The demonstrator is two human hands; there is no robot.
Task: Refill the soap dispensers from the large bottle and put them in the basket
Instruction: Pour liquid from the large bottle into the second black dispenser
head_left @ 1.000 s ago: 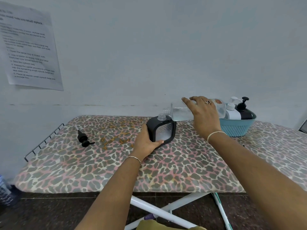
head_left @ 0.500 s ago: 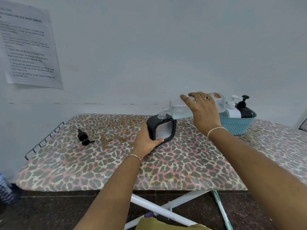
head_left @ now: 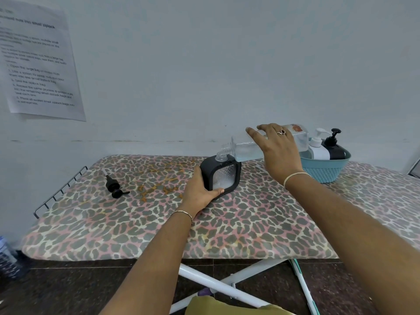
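Centrally, I see the square black dispenser standing upright on the leopard-print ironing board, its neck uncapped. The large bottle is tipped nearly horizontal, its mouth just over that neck, with clear liquid lying along its lower side. The left hand wraps the dispenser's left side, thumb across the lower front edge. The right hand grasps the bottle from above, fingers draped over its top. Behind the bottle, the blue basket holds a white dispenser and a black one. A pump head lies well apart on the left.
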